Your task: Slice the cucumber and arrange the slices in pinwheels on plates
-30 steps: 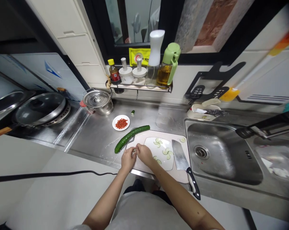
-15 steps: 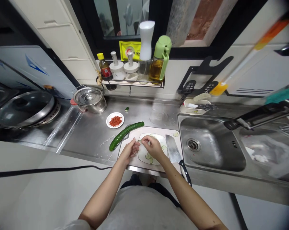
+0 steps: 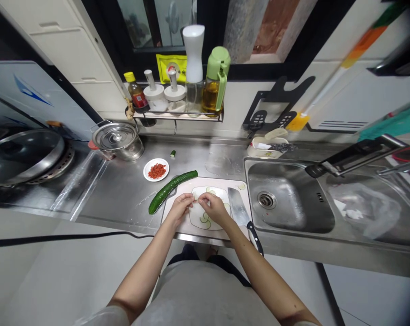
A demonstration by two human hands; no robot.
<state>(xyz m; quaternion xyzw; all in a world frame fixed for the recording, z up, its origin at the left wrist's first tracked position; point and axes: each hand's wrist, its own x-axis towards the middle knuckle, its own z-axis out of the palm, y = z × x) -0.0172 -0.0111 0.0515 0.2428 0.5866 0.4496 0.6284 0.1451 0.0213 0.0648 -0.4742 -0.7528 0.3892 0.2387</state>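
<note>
My left hand (image 3: 181, 207) and my right hand (image 3: 213, 208) meet over a white plate (image 3: 193, 222), fingertips pinched together. Between them is a thin cucumber slice (image 3: 196, 199), mostly hidden by the fingers. Thin, curved cucumber slices (image 3: 205, 221) lie on the plate, which rests on a pale cutting board (image 3: 173, 222). Right of the plate, a cleaver (image 3: 238, 206) lies on the board, its black handle over the front edge. A long green cucumber (image 3: 171, 190) lies across the board's left corner, and one slice (image 3: 241, 186) sits at the back right corner.
A small plate of chopped red pieces (image 3: 156, 170) and a cucumber end (image 3: 173, 154) are on the steel counter. A lidded pot (image 3: 118, 140) stands at the left, a sink (image 3: 289, 199) at the right. Above hangs a rack (image 3: 178, 116) with seasoning jars and an oil bottle (image 3: 216, 83).
My left fingers have come up and closed in on the slice, beside my right fingertips. The whole view has shifted, so things appear further left.
</note>
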